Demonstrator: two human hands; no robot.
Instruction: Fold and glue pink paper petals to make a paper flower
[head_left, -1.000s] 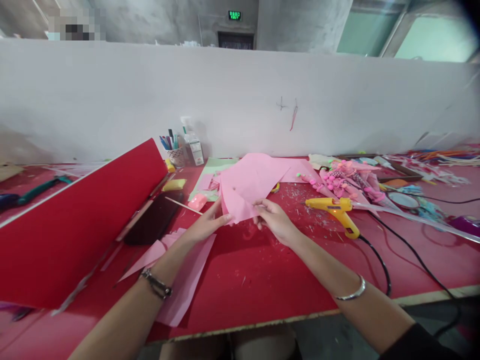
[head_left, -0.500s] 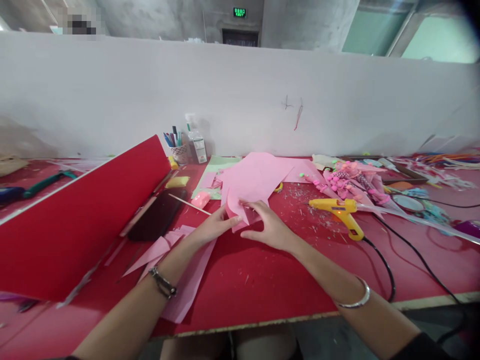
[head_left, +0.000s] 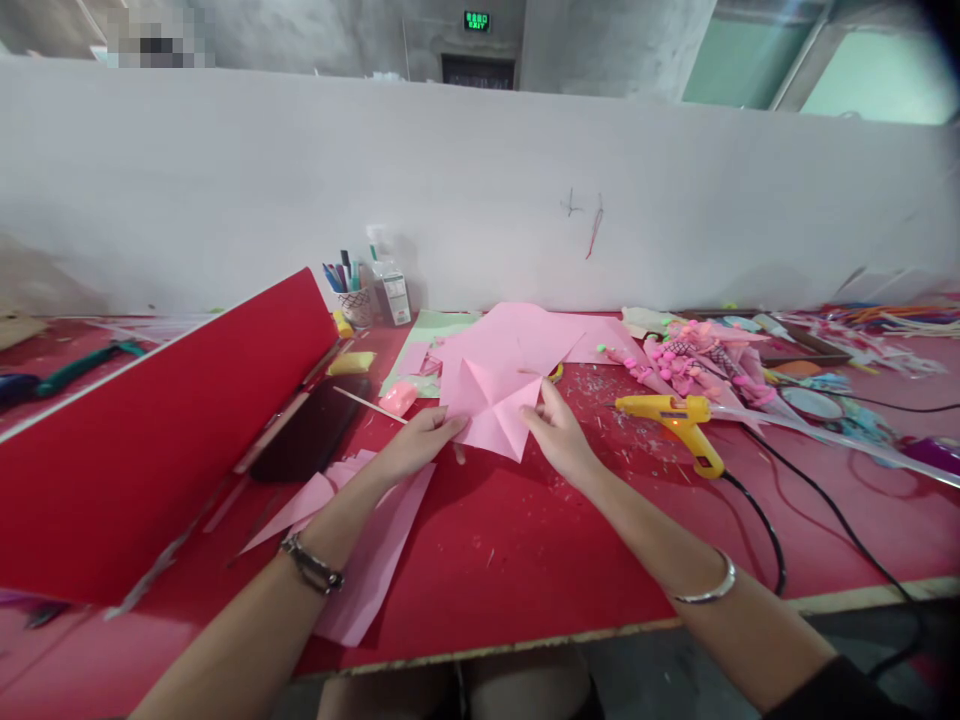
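Head view: both forearms reach forward from the bottom edge and meet over the middle of the red worktop (head_left: 540,560).
Left hand (head_left: 416,447): palm down, low over the worktop, fingers stretched toward the right; the fingertips rest on the left corner of the pink paper (head_left: 491,400). Grip flat and open, pressing rather than closing round anything. A dark bracelet sits on this wrist.
Right hand (head_left: 559,435): turned on its side, fingers pointing up and away; thumb and forefinger pinch the right edge of the same pink paper. A silver bangle sits on this forearm.
Pink paper: creased sheet with folds meeting at its middle, lying between the two hands, its near point toward the person, its far part overlapping more pink sheets behind.
Loose pink sheets (head_left: 367,560): flat on the worktop under the left forearm.
Glue gun (head_left: 671,415): yellow, lying to the right of the right hand, apart from it, black cord trailing toward the near edge.
Red board (head_left: 157,440): large, tilted, at the left.
Pen cup (head_left: 352,295): against the white partition, beside a small bottle.
Pink craft pieces (head_left: 690,365): heaped beyond the glue gun.
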